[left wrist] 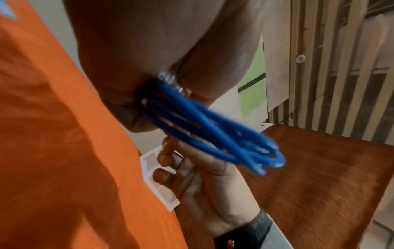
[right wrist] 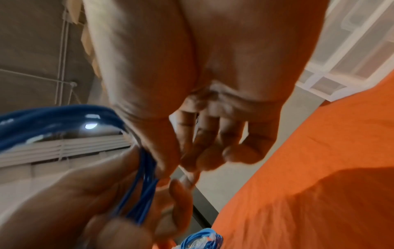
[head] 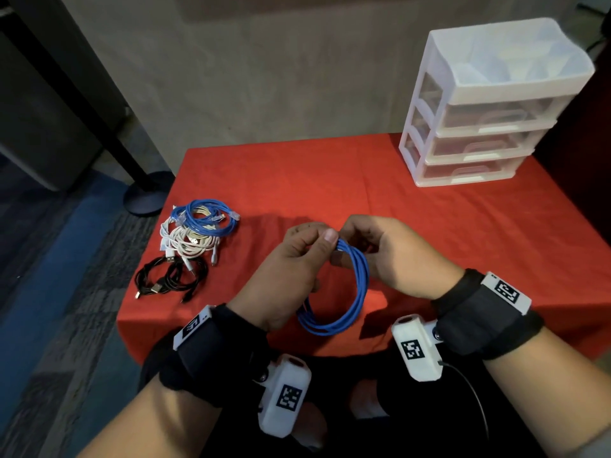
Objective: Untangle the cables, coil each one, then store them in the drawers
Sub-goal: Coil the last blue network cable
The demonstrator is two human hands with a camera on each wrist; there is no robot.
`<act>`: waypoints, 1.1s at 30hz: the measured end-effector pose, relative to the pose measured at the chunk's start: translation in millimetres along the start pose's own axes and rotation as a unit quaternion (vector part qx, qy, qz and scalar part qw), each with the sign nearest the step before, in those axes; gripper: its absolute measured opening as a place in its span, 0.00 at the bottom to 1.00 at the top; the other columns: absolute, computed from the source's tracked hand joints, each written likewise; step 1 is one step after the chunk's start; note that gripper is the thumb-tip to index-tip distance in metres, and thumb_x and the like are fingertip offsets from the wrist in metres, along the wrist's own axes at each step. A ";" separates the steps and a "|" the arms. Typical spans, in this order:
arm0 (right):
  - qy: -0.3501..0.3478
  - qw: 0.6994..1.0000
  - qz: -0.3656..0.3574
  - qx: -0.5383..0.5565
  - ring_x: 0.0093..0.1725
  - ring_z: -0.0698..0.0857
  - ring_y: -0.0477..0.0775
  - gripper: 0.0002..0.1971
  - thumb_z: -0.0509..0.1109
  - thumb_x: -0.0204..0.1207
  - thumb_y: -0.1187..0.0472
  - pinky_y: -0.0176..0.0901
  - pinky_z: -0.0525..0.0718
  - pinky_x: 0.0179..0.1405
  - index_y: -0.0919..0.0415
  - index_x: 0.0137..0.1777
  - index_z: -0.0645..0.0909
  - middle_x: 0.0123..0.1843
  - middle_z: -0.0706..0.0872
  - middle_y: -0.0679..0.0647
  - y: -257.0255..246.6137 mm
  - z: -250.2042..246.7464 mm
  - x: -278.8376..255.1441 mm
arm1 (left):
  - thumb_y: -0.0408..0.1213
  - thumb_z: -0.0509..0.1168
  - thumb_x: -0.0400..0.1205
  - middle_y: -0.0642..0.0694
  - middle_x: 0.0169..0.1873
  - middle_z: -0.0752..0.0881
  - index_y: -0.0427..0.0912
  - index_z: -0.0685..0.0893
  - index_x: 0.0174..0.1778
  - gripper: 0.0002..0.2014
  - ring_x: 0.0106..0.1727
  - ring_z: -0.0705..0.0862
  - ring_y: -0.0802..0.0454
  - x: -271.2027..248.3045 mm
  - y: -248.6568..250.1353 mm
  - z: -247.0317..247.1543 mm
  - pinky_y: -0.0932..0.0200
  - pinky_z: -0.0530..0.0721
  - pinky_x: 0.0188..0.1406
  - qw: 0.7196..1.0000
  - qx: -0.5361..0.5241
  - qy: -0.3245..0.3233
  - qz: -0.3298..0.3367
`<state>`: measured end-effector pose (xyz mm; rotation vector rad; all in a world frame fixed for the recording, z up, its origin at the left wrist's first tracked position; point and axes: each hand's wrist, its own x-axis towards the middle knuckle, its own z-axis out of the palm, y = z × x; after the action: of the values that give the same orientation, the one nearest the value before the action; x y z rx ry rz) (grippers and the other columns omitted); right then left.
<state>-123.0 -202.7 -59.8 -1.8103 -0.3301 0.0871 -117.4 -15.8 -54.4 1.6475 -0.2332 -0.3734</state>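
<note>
- Right now you are holding the blue coil (head: 334,292) up over the near edge of the red cloth (head: 330,180), between your two hands.
- Your left hand (head: 291,269) is pinching the top of the coil, thumb pressed over the bunched strands; the loops are hanging down below that grip and past your left wrist.
- Your right hand (head: 393,256) is gripping the same top part from the other side, fingers curled round the strands just beside your left thumb.
- In the left wrist view the coil (left wrist: 213,134) is sticking out from under the palm, with a clear plug end tucked against it.
- On writing: the white blocks (head: 417,350) on your wrist straps are carrying black-and-white square codes; no words are readable anywhere.
- Both forearms are reaching in from the near side, wrists raised above the cloth, hands meeting in the middle.
- A second blue cable (head: 206,216), a white tangle (head: 185,239) and black cables (head: 172,279) are lying together at the cloth's left edge, well apart from your hands.
- The drawers (head: 479,120) are standing at the far right corner, all three closed.
</note>
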 end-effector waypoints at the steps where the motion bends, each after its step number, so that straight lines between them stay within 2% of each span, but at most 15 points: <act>1: 0.024 1.000 0.004 0.000 0.35 0.77 0.49 0.07 0.80 0.77 0.65 0.46 0.76 0.33 0.63 0.43 0.83 0.35 0.84 0.58 0.7 -1.5 1.4 | 0.48 0.61 0.89 0.43 0.56 0.83 0.50 0.88 0.49 0.12 0.48 0.77 0.50 -0.6 -1.4 -0.2 0.63 0.73 0.29 1.000 -0.005 -0.008 -0.016; 3: 0.057 0.998 0.006 -0.019 0.33 0.75 0.46 0.07 0.80 0.77 0.64 0.40 0.72 0.32 0.64 0.43 0.85 0.34 0.82 0.55 0.1 -3.8 4.5 | 0.49 0.60 0.90 0.42 0.48 0.80 0.51 0.86 0.49 0.12 0.45 0.73 0.46 -3.0 -1.9 0.8 0.60 0.68 0.29 0.999 -0.032 -0.026 -0.032; 5: 0.075 0.997 0.002 -0.033 0.32 0.74 0.42 0.06 0.80 0.77 0.64 0.36 0.72 0.31 0.63 0.42 0.86 0.32 0.82 0.52 -1.5 -3.0 6.9 | 0.48 0.59 0.90 0.41 0.39 0.72 0.48 0.84 0.48 0.12 0.37 0.67 0.45 -3.5 -3.2 3.0 0.56 0.62 0.28 0.999 -0.040 -0.025 -0.017; 8: 0.101 0.995 0.002 -0.024 0.31 0.74 0.40 0.04 0.80 0.76 0.67 0.35 0.72 0.32 0.64 0.42 0.87 0.31 0.81 0.49 -1.5 0.1 9.4 | 0.44 0.61 0.90 0.41 0.34 0.71 0.51 0.78 0.53 0.03 0.29 0.63 0.48 0.0 -3.6 5.6 0.56 0.58 0.24 1.000 -0.001 -0.001 0.027; 9: 0.105 0.994 0.004 -0.025 0.31 0.75 0.43 0.04 0.80 0.76 0.67 0.39 0.74 0.32 0.63 0.43 0.87 0.31 0.82 0.52 0.1 0.9 10.0 | 0.43 0.62 0.90 0.41 0.33 0.73 0.52 0.74 0.57 0.04 0.29 0.64 0.48 1.5 -3.7 4.8 0.57 0.60 0.22 0.999 0.020 0.006 0.036; 10: 0.105 0.994 0.008 -0.029 0.32 0.76 0.49 0.03 0.80 0.75 0.66 0.46 0.76 0.34 0.60 0.43 0.88 0.33 0.85 0.57 1.2 1.1 9.7 | 0.42 0.63 0.89 0.44 0.30 0.75 0.51 0.71 0.61 0.08 0.28 0.66 0.49 2.8 -5.2 3.3 0.58 0.62 0.21 0.998 0.049 0.009 0.049; 12: 0.088 0.996 0.016 -0.031 0.35 0.82 0.61 0.05 0.81 0.74 0.64 0.61 0.81 0.38 0.55 0.45 0.89 0.40 0.90 0.65 2.0 0.3 8.1 | 0.40 0.65 0.88 0.55 0.24 0.76 0.47 0.70 0.64 0.12 0.24 0.67 0.56 3.0 -9.3 0.4 0.65 0.65 0.23 0.988 0.130 -0.009 0.082; 15: 0.066 0.997 0.026 -0.011 0.41 0.85 0.59 0.07 0.80 0.74 0.68 0.69 0.84 0.48 0.57 0.48 0.88 0.44 0.91 0.65 2.0 1.7 4.5 | 0.41 0.67 0.87 0.60 0.22 0.77 0.45 0.77 0.58 0.07 0.23 0.69 0.62 0.9 -16.4 -0.2 0.68 0.66 0.26 0.975 0.201 -0.014 0.097; 17: 0.070 0.997 0.024 0.000 0.41 0.83 0.59 0.07 0.78 0.76 0.68 0.69 0.83 0.48 0.56 0.49 0.87 0.45 0.89 0.69 1.8 5.2 3.3 | 0.42 0.67 0.87 0.62 0.24 0.79 0.45 0.80 0.54 0.06 0.25 0.71 0.63 2.1 -19.5 -0.1 0.67 0.68 0.29 0.976 0.193 0.006 0.103; 20: 0.060 0.997 0.023 0.034 0.41 0.83 0.58 0.08 0.75 0.81 0.63 0.57 0.80 0.47 0.57 0.58 0.83 0.45 0.86 0.74 0.9 8.8 -0.2 | 0.44 0.65 0.88 0.62 0.25 0.78 0.46 0.80 0.49 0.06 0.26 0.72 0.66 4.8 -19.3 1.1 0.62 0.71 0.31 0.987 0.139 0.024 0.074; 23: 0.020 0.996 0.060 0.067 0.39 0.87 0.56 0.16 0.74 0.81 0.65 0.43 0.83 0.45 0.60 0.67 0.78 0.40 0.85 0.65 0.1 9.5 -6.1 | 0.45 0.63 0.90 0.61 0.25 0.75 0.47 0.80 0.47 0.08 0.24 0.69 0.62 5.7 -13.6 -2.6 0.60 0.69 0.26 0.998 0.030 0.050 0.009; 25: 0.023 0.995 0.068 0.072 0.35 0.86 0.56 0.13 0.75 0.80 0.67 0.40 0.83 0.39 0.64 0.63 0.79 0.38 0.86 0.60 1.6 10.7 -8.6 | 0.45 0.62 0.90 0.52 0.30 0.75 0.46 0.80 0.47 0.09 0.25 0.69 0.58 4.7 -9.3 -4.7 0.59 0.70 0.25 0.998 -0.032 0.053 -0.032; 27: 0.044 0.994 0.062 0.072 0.33 0.85 0.57 0.08 0.74 0.81 0.68 0.43 0.83 0.36 0.68 0.57 0.81 0.37 0.87 0.59 2.8 11.8 -9.8 | 0.43 0.63 0.89 0.47 0.34 0.77 0.47 0.81 0.46 0.08 0.27 0.72 0.56 4.5 -6.0 -6.2 0.58 0.73 0.26 0.990 -0.104 0.054 -0.081; 29: 0.062 0.993 0.057 0.079 0.31 0.83 0.58 0.06 0.74 0.81 0.68 0.46 0.82 0.33 0.69 0.53 0.82 0.35 0.86 0.59 2.9 13.5 -10.0 | 0.43 0.63 0.89 0.47 0.34 0.82 0.48 0.81 0.48 0.06 0.29 0.78 0.55 5.4 -5.1 -8.4 0.57 0.80 0.30 0.977 -0.164 0.056 -0.126; 33: 0.117 0.987 0.050 0.100 0.27 0.78 0.52 0.04 0.73 0.82 0.70 0.40 0.78 0.25 0.69 0.48 0.81 0.28 0.80 0.55 5.0 14.3 -12.6 | 0.42 0.59 0.91 0.47 0.33 0.83 0.44 0.79 0.52 0.07 0.31 0.86 0.54 7.1 -9.0 -12.8 0.51 0.91 0.35 0.951 -0.249 0.094 -0.155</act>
<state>-137.4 -193.8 -69.8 -1.6175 -0.0594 -0.0223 -106.7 -5.5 -63.1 1.2047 0.2533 -0.4638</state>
